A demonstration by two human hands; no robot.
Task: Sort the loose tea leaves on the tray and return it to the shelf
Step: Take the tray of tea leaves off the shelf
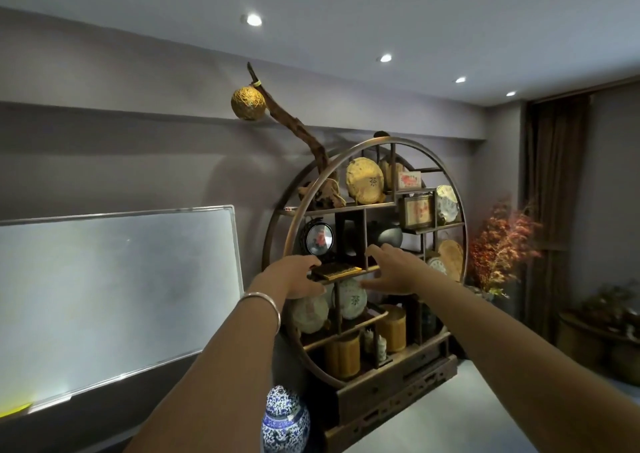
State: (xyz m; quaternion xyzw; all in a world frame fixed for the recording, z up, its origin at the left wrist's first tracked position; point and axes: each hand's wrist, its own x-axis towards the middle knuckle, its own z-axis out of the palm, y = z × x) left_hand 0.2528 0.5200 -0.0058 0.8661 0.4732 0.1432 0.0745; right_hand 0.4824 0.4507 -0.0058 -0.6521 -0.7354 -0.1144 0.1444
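Note:
A small flat bamboo tray (335,271) with a dark rim rests on a middle board of the round wooden display shelf (277,231). My left hand (294,276) grips the tray's left end, fingers over its edge and thumb underneath. My right hand (394,270) is at the tray's right end with fingers spread, its thumb under the board; whether it touches the tray I cannot tell. No tea leaves show on the tray from this angle. A silver bangle (263,303) circles my left wrist.
The shelf holds wrapped tea cakes (365,179), a round framed picture (319,239), a dark pot (389,236) and bamboo canisters (391,328). A blue-and-white jar (285,418) stands below, a whiteboard (114,296) leans left, and red-leaf branches (502,244) stand right.

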